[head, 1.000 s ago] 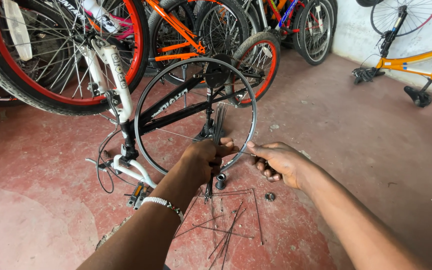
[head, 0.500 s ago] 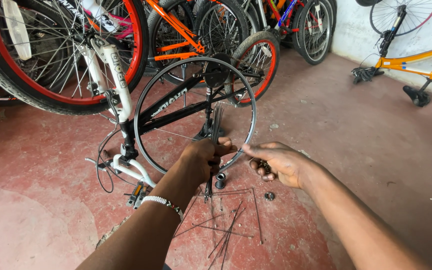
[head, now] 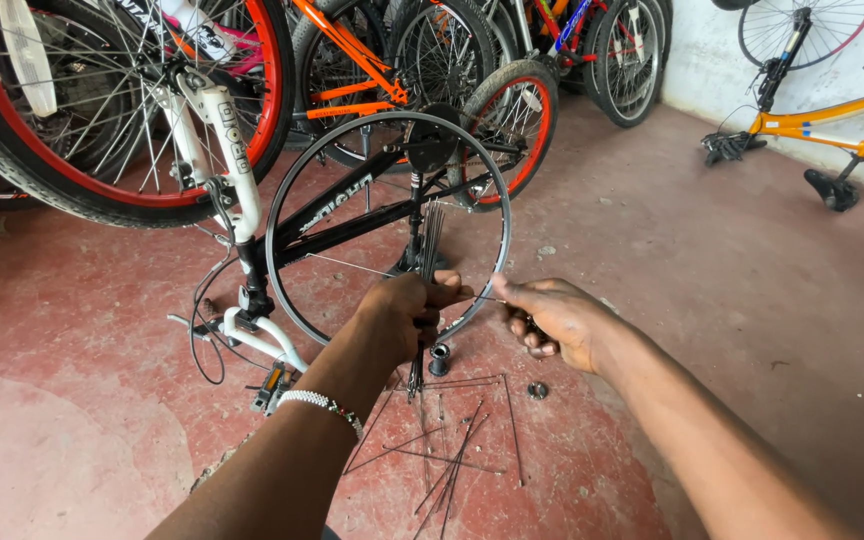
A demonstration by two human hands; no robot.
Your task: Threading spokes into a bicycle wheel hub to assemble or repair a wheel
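Head view, left hand (head: 404, 312) fisted around spoke bundle (head: 430, 240), right hand (head: 552, 320) pinching single spoke (head: 352, 265)

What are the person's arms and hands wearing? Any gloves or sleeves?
No gloves and no sleeves. Both forearms are bare right up to the bottom edge of the picture. The left hand has a thin bracelet of small white beads around its wrist. The right hand wears nothing that shows: no bracelet, watch or ring can be seen.

Spokes and bare rim, in hand

Spoke bundle (head: 426, 262) upright, thin grey steel; one spoke (head: 347, 264) crosses the black upright rim (head: 282, 205).
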